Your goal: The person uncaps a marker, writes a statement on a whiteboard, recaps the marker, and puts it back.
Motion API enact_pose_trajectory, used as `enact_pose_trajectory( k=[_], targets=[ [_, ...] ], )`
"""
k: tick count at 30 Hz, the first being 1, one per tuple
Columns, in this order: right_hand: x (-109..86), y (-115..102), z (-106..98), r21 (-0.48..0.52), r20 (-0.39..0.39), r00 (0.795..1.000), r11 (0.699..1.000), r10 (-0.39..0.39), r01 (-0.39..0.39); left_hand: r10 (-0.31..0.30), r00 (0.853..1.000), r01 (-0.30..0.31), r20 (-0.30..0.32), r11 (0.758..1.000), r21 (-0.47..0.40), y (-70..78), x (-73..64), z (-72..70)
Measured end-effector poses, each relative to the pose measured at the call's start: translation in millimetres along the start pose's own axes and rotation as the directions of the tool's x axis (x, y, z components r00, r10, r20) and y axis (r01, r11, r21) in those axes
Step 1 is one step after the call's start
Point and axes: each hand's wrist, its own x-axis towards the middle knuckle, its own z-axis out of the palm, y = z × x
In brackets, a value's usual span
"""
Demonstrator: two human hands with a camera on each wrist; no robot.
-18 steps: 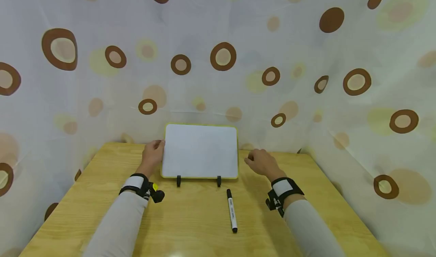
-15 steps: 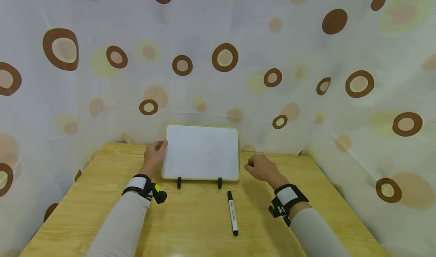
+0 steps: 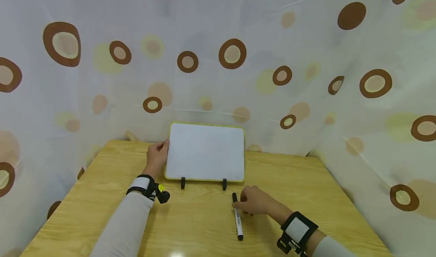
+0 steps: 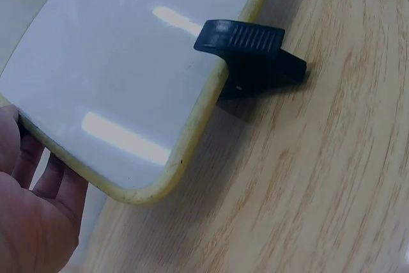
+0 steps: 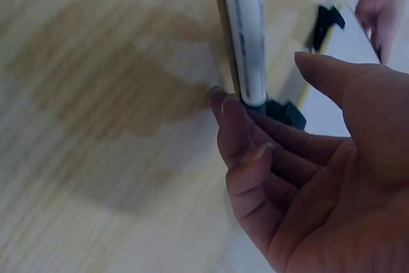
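A small whiteboard [image 3: 206,151] with a yellow rim stands tilted back on two black clip stands [image 3: 182,183]. My left hand [image 3: 157,158] holds its left edge; in the left wrist view the fingers [image 4: 69,187] reach behind the rim, the thumb at the edge. A white marker [image 3: 239,225] with a black cap lies on the table in front of the board. Over its cap end is my right hand [image 3: 256,201]. The right wrist view shows the thumb [image 5: 323,71] spread from the bent fingers, with the marker's barrel [image 5: 248,36] beside the fingertips.
The wooden table [image 3: 194,219] runs back to a patterned curtain [image 3: 204,83] close behind the board. Another stretch of curtain [image 3: 371,143] borders the table's right side. Each wrist carries a strapped camera [image 3: 163,196].
My right hand has moved from beside the board's right edge toward me and leftward, down to the marker. My left hand stays at the board's left edge. The head view has shifted slightly.
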Motion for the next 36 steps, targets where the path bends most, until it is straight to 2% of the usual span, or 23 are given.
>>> enact_pose_trajectory(
  k=[3,8,14,16,21,26,29,33,36],
  targets=[
    [-2.2,1.0,10.2,-0.015,-0.012,1.000,0.999,0.029,-0.029,-0.006,1.000,0.006,-0.011,1.000,-0.014,-4.0,-0.1,0.7],
    [-3.6,-0.7,16.6,-0.020,-0.080,0.994,0.997,0.070,-0.072,-0.012,1.000,0.012,-0.017,1.000,-0.028,-5.3,-0.1,1.6],
    [-1.9,-0.4,22.4,0.003,-0.145,0.985,0.996,0.092,-0.092,-0.004,0.999,0.003,-0.047,1.000,-0.014,-3.3,2.7,0.5],
    [-0.6,1.0,22.0,0.002,-0.144,0.986,0.997,0.081,-0.082,0.003,0.999,-0.003,-0.051,1.000,-0.001,-2.6,3.3,-0.3],
    [5.1,-1.1,12.2,0.003,-0.118,0.993,1.000,0.011,-0.011,0.007,0.998,-0.006,-0.055,1.000,0.018,-0.7,4.6,-2.5],
    [13.0,-10.0,5.5,-0.025,-0.119,0.990,0.997,-0.082,0.079,-0.010,0.998,0.011,-0.057,1.000,0.014,-0.6,4.9,-4.0],
    [19.3,-17.4,4.2,-0.089,-0.139,0.977,0.985,-0.161,0.150,-0.018,0.999,0.019,-0.051,1.000,0.015,-1.2,3.7,-3.7],
    [28.2,-28.5,2.6,-0.198,-0.165,0.946,0.949,-0.277,0.244,-0.017,0.999,0.018,-0.041,1.000,0.023,-2.4,1.9,-2.3],
    [32.8,-35.9,1.8,-0.249,-0.151,0.934,0.927,-0.324,0.282,-0.015,0.999,0.016,-0.030,0.999,0.036,-3.5,0.7,-1.3]
  ],
)
